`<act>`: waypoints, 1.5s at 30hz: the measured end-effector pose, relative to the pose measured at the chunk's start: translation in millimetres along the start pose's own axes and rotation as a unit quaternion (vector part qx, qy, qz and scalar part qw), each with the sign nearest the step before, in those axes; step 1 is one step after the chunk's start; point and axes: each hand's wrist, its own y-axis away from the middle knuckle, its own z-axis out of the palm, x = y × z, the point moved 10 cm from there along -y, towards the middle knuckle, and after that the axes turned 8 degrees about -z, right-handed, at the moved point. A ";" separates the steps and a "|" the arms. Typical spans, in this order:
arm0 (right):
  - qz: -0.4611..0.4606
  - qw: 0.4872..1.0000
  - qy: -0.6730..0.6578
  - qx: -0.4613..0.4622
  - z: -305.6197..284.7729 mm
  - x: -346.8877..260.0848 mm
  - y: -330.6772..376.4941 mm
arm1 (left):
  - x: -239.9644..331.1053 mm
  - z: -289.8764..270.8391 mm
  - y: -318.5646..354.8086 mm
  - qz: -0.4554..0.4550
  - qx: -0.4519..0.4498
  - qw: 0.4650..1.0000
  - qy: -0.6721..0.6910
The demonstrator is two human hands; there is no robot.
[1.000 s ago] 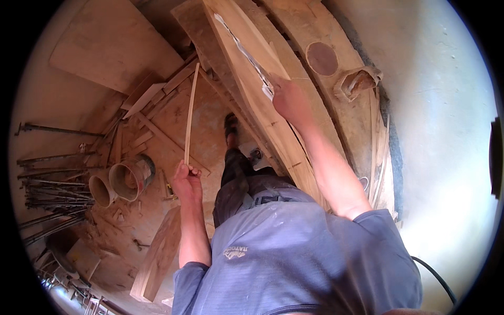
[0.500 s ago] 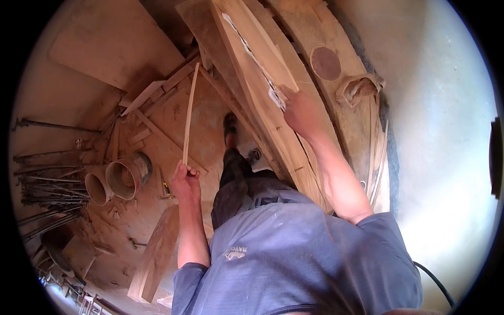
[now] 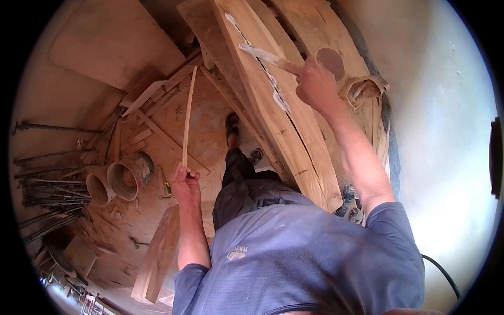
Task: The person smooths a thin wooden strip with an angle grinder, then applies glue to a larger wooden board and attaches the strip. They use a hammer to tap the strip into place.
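A thick wooden plank (image 3: pixel 307 173) lies before me with a long dark crack along its face. White paste (image 3: pixel 281 102) fills part of that crack. My right hand (image 3: pixel 317 84) is closed on a flat spreading stick (image 3: pixel 262 54) whose blade is smeared white. The stick's tip reaches across the crack, near its far part; whether it touches the wood I cannot tell. Away from the plank, my left hand (image 3: pixel 187 184) pinches the lower end of a long, thin wooden strip (image 3: pixel 189 115), which points up and away from me.
Beside the plank lie a brown round disc (image 3: pixel 331 63) and a crumpled bag-like holder (image 3: pixel 362 90) on another board. To the left stand two buckets (image 3: pixel 126 178) and a row of metal bar clamps (image 3: pixel 52 184). A squared timber (image 3: pixel 160 247) and wood scraps lie on the floor.
My right hand has drawn back from the crack and moved right and farther away, bringing the white-smeared stick into plain sight. The left hand with the strip has hardly moved.
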 end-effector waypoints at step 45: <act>0.029 0.992 -0.119 0.025 -25.1 -7.3 -82.2 | 59.0 134.2 -83.3 -0.035 -0.018 0.995 -0.091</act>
